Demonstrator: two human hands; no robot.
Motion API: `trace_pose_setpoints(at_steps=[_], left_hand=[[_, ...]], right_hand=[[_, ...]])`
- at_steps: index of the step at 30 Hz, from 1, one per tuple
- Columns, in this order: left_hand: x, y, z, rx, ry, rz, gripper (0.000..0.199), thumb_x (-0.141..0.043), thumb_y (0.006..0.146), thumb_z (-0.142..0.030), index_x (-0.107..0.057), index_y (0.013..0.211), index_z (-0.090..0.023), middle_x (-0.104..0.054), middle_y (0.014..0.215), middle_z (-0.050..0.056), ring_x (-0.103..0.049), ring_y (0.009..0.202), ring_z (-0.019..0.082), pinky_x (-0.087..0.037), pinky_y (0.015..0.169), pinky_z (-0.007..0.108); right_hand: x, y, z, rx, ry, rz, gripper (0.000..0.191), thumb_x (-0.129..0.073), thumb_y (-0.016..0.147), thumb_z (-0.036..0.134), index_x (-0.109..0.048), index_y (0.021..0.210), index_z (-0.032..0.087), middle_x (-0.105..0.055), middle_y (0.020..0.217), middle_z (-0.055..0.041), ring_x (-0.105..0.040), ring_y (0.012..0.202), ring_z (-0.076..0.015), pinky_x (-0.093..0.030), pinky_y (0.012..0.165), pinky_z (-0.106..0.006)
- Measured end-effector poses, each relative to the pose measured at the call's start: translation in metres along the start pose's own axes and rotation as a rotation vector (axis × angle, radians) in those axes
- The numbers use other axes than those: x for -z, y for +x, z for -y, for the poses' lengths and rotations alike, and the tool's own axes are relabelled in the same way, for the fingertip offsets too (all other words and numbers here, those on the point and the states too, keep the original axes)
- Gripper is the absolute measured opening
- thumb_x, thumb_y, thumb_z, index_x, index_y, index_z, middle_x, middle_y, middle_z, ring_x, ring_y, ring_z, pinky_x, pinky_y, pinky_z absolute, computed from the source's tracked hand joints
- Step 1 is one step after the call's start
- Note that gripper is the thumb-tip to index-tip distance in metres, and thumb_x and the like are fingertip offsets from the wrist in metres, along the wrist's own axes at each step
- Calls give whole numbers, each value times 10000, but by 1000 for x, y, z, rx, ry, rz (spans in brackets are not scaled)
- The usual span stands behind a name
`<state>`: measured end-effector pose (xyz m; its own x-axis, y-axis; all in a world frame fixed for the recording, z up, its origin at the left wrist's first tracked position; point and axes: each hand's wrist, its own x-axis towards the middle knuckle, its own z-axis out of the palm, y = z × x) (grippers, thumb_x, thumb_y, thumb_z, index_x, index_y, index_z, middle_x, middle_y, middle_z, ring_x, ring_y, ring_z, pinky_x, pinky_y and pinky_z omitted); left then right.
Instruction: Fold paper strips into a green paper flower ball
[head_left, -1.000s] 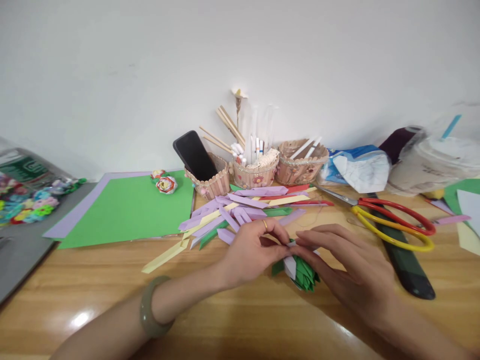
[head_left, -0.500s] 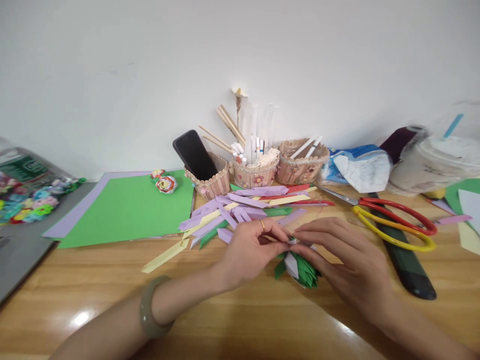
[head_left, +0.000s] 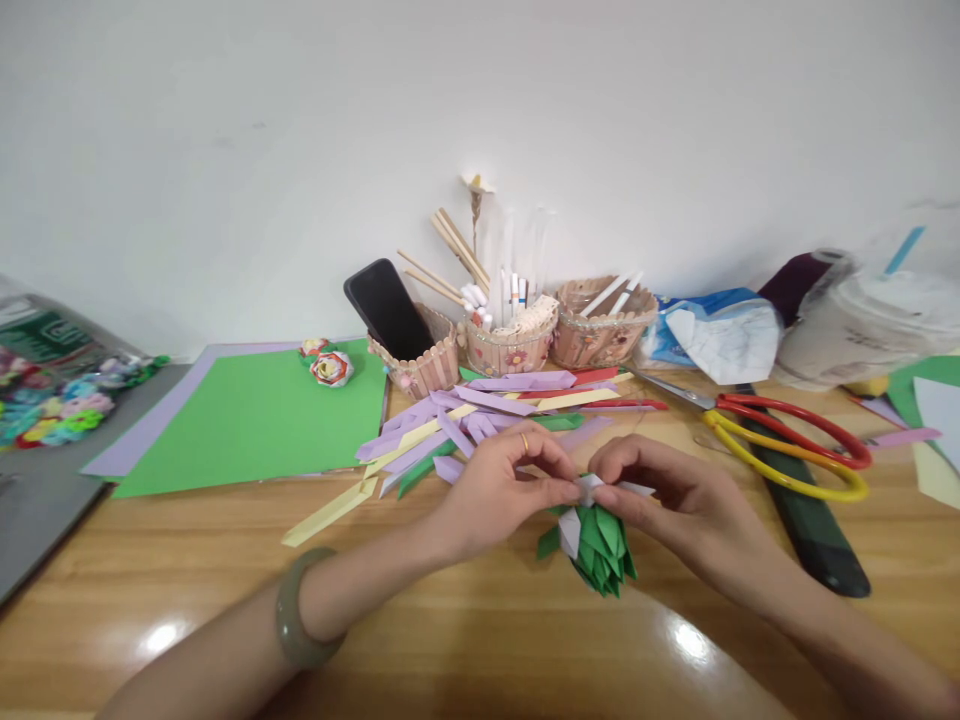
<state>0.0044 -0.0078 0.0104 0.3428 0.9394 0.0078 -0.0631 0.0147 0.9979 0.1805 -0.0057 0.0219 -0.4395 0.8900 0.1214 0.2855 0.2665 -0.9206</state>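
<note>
A green folded-paper piece (head_left: 602,552) with pale purple parts near its top hangs between my two hands, over the wooden table. My left hand (head_left: 510,487), with a ring and a bangle, pinches its pale upper edge between thumb and fingers. On the other side my right hand (head_left: 664,490) pinches the same edge with thumb and curled forefinger. The fingertips are close together and hide part of the paper. Just behind the hands lies a loose pile of purple, yellow, green and red paper strips (head_left: 495,403).
Scissors (head_left: 787,440) with red and yellow handles lie across a dark green tool at right. Three craft-stick baskets (head_left: 508,352) stand by the wall, one holding a phone (head_left: 388,310). Green sheets (head_left: 262,420) lie at left; a lidded cup (head_left: 870,325) stands at right.
The green paper piece has tilted, and more of it shows below my fingers. The fingers of my right hand have curled in and moved slightly back from my left fingertips.
</note>
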Motion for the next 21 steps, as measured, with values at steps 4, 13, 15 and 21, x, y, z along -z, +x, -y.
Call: trace_pose_setpoints(at_steps=[4,13,15,21], left_hand=[[2,1,-3,102,-58,14,156,-675,650,-225,-541,647,-145,-537,658,-18,-510,608,91,-409,595,234],[5,5,3,295,-37,15,164,-674,632,-225,-534,648,-140,-527,553,-46,-430,470,54,-331,473,202],[6,7,4,315,-56,29,162,-691,608,-199,-548,646,-134,-547,569,-39,-452,496,56,-341,494,199],[7,9,4,301,-57,41,151,-701,578,-147,-583,669,-123,-580,613,-22,-507,563,74,-386,573,219]], right_hand=[[-1,3,1,-55,102,34,171,-613,770,350,-603,746,181,-610,687,-1,-571,640,-132,-462,549,-225],[-7,7,-3,-295,183,42,199,-624,709,346,-554,671,164,-576,623,10,-539,562,-121,-434,520,-239],[-7,8,-5,-305,192,52,181,-628,696,318,-545,648,166,-558,601,24,-533,548,-113,-431,518,-231],[-7,8,-8,-271,177,53,159,-608,707,301,-553,648,164,-547,602,25,-519,546,-104,-421,518,-219]])
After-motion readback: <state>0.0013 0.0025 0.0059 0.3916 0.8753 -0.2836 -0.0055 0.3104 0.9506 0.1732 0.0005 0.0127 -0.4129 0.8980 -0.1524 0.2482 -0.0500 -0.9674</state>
